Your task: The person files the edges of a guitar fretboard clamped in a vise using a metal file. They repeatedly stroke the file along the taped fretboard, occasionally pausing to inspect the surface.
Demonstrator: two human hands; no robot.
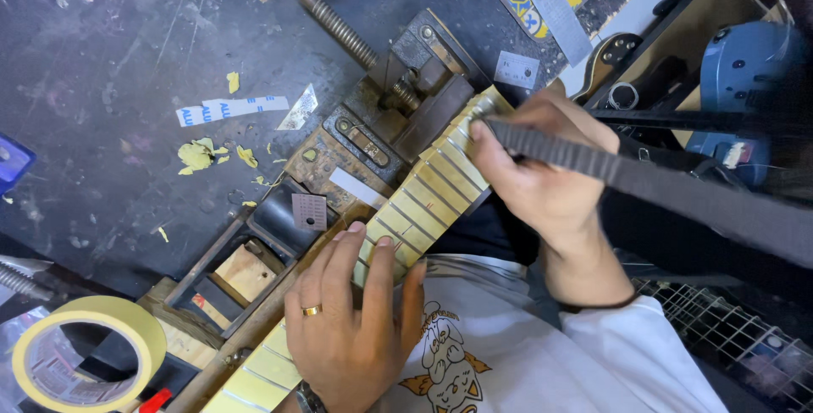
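A guitar neck (428, 197), its fretboard covered in strips of yellow masking tape between the metal frets, lies diagonally in a rusty bench vise (398, 104). My left hand (351, 320), with a gold ring on one finger, presses flat on the taped fretboard near its lower part. My right hand (542, 171) grips a long dark rotary tool handpiece (593, 163) like a pen. The tool's metal tip (484, 108) touches the fretboard's upper end, close to the vise jaws.
A roll of yellow masking tape (85, 354) sits at the lower left. Scraps of tape (203, 155) and a white strip (229, 110) litter the dark benchtop (102, 57). A blue power tool (745, 66) stands at the upper right, a wire grid (737, 337) at the lower right.
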